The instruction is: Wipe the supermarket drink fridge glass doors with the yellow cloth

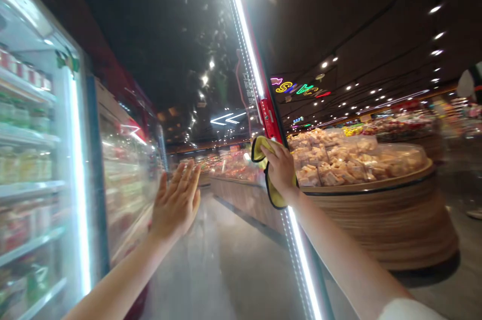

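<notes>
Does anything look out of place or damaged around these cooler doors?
Nothing stands out. The yellow cloth is bunched in the right hand, and the bottles stand in orderly rows on the cooler shelves. The farther cooler doors are too blurred to judge.

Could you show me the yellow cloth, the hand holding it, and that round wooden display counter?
Yellow cloth (pixel 276 194), head view, on its lower fold below the hand.
Right hand (pixel 280 170), head view, on the back of the hand.
Round wooden display counter (pixel 380 224), head view, on its curved side.
</notes>
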The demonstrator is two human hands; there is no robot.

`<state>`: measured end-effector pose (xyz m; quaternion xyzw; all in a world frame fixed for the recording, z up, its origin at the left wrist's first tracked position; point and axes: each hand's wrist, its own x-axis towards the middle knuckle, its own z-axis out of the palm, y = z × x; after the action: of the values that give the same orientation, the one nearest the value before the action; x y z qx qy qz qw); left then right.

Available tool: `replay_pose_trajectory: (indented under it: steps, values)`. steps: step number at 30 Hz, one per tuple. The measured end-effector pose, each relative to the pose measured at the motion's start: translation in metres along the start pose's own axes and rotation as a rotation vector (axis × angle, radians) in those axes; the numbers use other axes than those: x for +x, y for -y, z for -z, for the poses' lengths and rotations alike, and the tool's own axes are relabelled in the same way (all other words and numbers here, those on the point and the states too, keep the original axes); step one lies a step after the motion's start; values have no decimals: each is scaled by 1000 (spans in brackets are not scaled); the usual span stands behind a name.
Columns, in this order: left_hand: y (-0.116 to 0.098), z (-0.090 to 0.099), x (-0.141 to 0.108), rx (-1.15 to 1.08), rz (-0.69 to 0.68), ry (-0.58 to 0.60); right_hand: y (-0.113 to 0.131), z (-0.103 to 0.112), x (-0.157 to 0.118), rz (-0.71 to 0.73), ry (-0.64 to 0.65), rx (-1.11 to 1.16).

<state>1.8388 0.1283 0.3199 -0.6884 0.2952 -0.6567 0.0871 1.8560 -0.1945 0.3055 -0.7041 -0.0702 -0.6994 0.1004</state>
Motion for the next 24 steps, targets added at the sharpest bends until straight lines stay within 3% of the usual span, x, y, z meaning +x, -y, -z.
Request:
replay_pose_trajectory:
  steps: [2, 4, 9, 12, 14, 16, 18, 20, 22, 24]
  values:
    - [-1, 1, 0, -4, 5, 6, -7, 4, 21, 18, 58, -99]
    - [-1, 2, -1, -9, 10, 9, -17, 2, 15, 23, 126, -179]
    - [0, 3, -3, -68, 42, 49, -36, -9, -82, 79, 202, -217]
    - [0, 4, -3, -85, 53, 65, -31, -10, -104, 159, 205, -139]
    - [0, 5, -3, -72, 46, 80, -21, -12, -80, 241, 241, -36]
    - [1, 6, -4, -51, 21, 92, -4, -18, -36, 251, 257, 63]
    - [3, 8, -6, -30, 3, 103, 21, -28, 9, 120, 194, 101]
    - [6, 11, -11, -13, -5, 111, 52, -37, 38, -106, 112, 85]
    - [11, 16, -18, 6, -10, 118, 83, -41, 39, -212, 106, 77]
    - [18, 22, -26, 33, -23, 125, 101, -39, 17, -49, 177, 108]
